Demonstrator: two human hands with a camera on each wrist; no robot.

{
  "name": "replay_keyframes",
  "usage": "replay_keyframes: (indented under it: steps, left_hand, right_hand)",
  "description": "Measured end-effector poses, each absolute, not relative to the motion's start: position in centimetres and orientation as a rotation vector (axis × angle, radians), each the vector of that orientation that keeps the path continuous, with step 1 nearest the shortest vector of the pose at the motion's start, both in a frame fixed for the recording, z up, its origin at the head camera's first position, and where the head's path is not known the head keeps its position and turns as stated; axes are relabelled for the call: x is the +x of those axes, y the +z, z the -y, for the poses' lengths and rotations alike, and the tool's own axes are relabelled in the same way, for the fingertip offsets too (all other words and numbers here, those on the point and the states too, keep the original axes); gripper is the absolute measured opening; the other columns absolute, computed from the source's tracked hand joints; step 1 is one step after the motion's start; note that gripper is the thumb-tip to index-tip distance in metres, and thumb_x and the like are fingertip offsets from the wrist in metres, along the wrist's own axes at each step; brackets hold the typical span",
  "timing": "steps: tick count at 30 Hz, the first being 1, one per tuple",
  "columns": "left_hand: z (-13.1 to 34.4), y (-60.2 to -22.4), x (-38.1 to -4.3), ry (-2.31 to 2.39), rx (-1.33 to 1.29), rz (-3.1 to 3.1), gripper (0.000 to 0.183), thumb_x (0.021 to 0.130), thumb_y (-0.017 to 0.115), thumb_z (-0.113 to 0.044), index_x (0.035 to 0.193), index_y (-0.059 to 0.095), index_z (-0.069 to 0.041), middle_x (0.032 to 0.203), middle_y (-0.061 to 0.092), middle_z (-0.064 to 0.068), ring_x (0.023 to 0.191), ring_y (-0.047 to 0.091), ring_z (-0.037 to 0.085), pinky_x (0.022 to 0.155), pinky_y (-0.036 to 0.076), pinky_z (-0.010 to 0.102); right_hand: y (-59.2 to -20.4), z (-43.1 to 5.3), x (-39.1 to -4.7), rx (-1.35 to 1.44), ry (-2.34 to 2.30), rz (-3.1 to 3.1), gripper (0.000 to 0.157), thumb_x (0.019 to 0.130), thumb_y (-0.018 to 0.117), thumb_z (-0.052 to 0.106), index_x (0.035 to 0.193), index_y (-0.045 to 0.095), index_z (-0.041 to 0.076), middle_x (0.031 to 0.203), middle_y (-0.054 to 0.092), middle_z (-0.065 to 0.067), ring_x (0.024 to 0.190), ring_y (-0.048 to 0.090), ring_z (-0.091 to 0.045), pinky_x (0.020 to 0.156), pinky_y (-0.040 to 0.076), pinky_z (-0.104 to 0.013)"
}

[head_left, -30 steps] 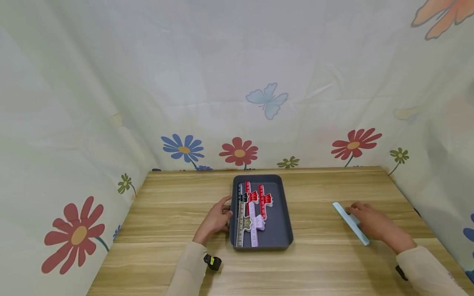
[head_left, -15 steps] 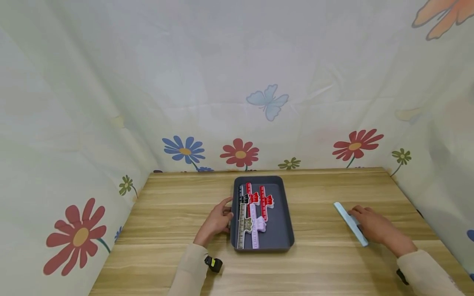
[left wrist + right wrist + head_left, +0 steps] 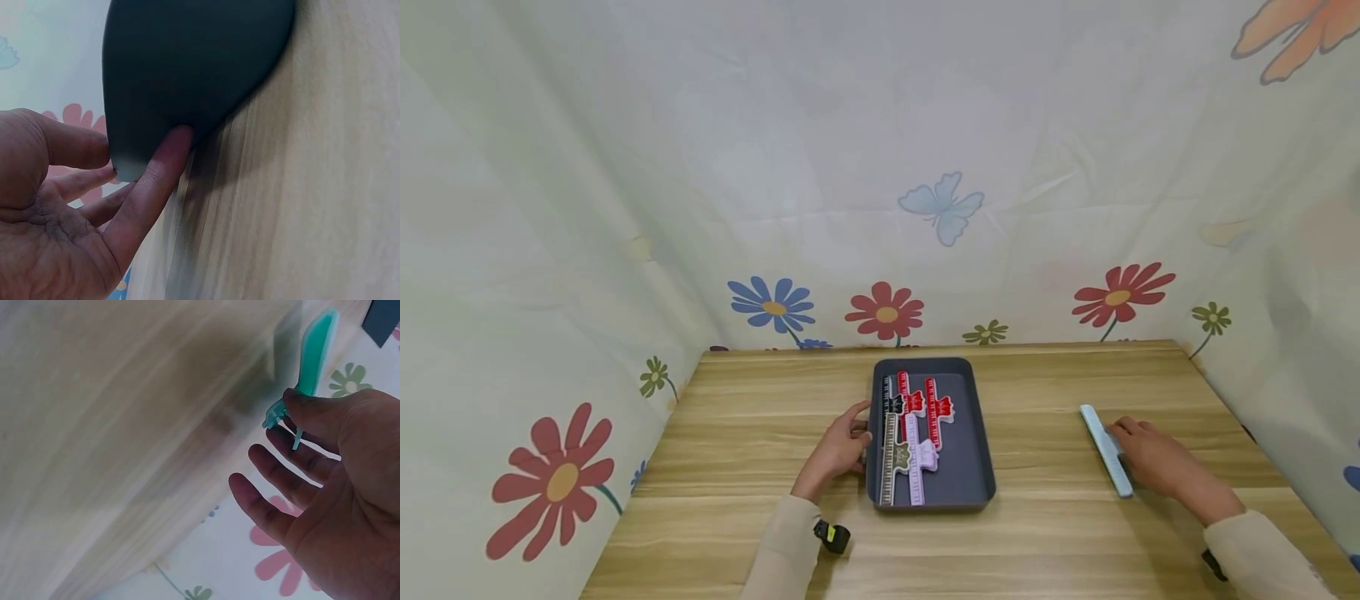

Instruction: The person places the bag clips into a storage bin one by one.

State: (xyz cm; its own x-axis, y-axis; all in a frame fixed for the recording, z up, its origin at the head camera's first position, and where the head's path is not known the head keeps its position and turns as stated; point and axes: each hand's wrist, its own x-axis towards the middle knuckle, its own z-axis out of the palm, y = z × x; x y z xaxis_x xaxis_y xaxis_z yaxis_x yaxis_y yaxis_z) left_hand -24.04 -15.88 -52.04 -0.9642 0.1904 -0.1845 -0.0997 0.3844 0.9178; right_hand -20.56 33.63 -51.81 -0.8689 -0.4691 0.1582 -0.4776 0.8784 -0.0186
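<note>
My left hand (image 3: 838,446) holds the left side of a dark grey tray (image 3: 973,467). In the left wrist view one fingertip (image 3: 181,134) presses the tray's outer wall (image 3: 200,56), and another digit meets its rim. Long-barred clips with piano-key patterns lie inside: a black clip (image 3: 887,392), two red clips, one of them a red clip (image 3: 934,412) on the right, an olive clip (image 3: 889,467) and a lilac clip (image 3: 914,467). To the right, my right hand (image 3: 1161,458) pinches a light blue clip (image 3: 1107,450) by its handle, thumb and index finger meeting there; its other fingers stay apart.
The wooden table (image 3: 1030,550) spreads beneath both hands. A flower-printed curtain (image 3: 820,167) borders it at the back and sides. A small black device (image 3: 832,535) is strapped at the left wrist.
The light blue clip has turned in my right hand, its bar now more upright in the head view with the near end swung left. The left hand and the tray hold their place.
</note>
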Motion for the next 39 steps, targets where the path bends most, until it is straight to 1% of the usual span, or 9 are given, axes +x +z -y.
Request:
replay_keyframes:
  steps: [4, 10, 18, 28, 33, 39]
  left_hand:
    - [15.9, -52.1, -24.1, 1.602, 0.072, -2.390, 0.059, 0.098, 0.047, -0.002, 0.154, 0.032, -0.016, 0.138, 0.052, 0.028, 0.097, 0.066, 0.028, 0.052, 0.059, 0.038]
    - [15.9, -52.3, -24.1, 1.605, 0.075, -2.394, 0.059, 0.098, 0.047, -0.002, 0.153, 0.032, -0.016, 0.138, 0.053, 0.028, 0.099, 0.065, 0.029, 0.052, 0.059, 0.038]
    - [15.8, -52.0, -24.0, 1.620, 0.078, -2.385, 0.060, 0.097, 0.047, -0.002, 0.153, 0.032, -0.014, 0.136, 0.053, 0.029, 0.096, 0.065, 0.027, 0.052, 0.059, 0.039]
    - [15.8, -52.0, -23.9, 1.612, 0.083, -2.391, 0.060, 0.097, 0.047, -0.002, 0.153, 0.032, -0.014, 0.136, 0.053, 0.029, 0.099, 0.065, 0.029, 0.052, 0.059, 0.039]
    - [15.8, -52.0, -24.0, 1.605, 0.074, -2.397, 0.060, 0.097, 0.047, -0.002, 0.153, 0.032, -0.014, 0.136, 0.053, 0.029, 0.101, 0.065, 0.030, 0.052, 0.059, 0.038]
    - [15.8, -52.0, -24.0, 1.599, 0.078, -2.400, 0.060, 0.097, 0.047, -0.002, 0.154, 0.032, -0.015, 0.137, 0.053, 0.029, 0.096, 0.065, 0.028, 0.051, 0.059, 0.038]
  right_hand:
    - [-50.9, -32.8, -20.2, 0.722, 0.097, 2.918, 0.035, 0.085, 0.066, -0.002, 0.119, 0.059, -0.008, 0.110, 0.060, -0.020, 0.101, 0.061, -0.039, 0.084, 0.054, -0.053]
    - [-49.8, -31.6, -19.9, 0.731, 0.095, 2.896, 0.039, 0.086, 0.068, 0.001, 0.122, 0.057, -0.009, 0.114, 0.059, -0.022, 0.105, 0.060, -0.040, 0.086, 0.054, -0.053]
    - [-48.7, -30.3, -19.7, 0.734, 0.097, 2.887, 0.043, 0.086, 0.071, 0.006, 0.124, 0.056, -0.009, 0.114, 0.059, -0.021, 0.104, 0.060, -0.038, 0.081, 0.056, -0.052]
    - [-47.5, -28.9, -19.5, 0.674, 0.070, 2.949, 0.045, 0.089, 0.070, 0.011, 0.126, 0.054, -0.008, 0.118, 0.058, -0.020, 0.108, 0.059, -0.036, 0.085, 0.055, -0.054]
    - [-46.9, -28.2, -19.5, 0.678, 0.063, 2.926, 0.046, 0.089, 0.070, 0.014, 0.126, 0.054, -0.008, 0.117, 0.059, -0.021, 0.107, 0.059, -0.036, 0.086, 0.055, -0.054]
    - [-46.0, -27.0, -19.4, 0.700, 0.052, 2.901, 0.047, 0.089, 0.071, 0.015, 0.127, 0.054, -0.008, 0.118, 0.059, -0.021, 0.109, 0.059, -0.036, 0.089, 0.054, -0.052]
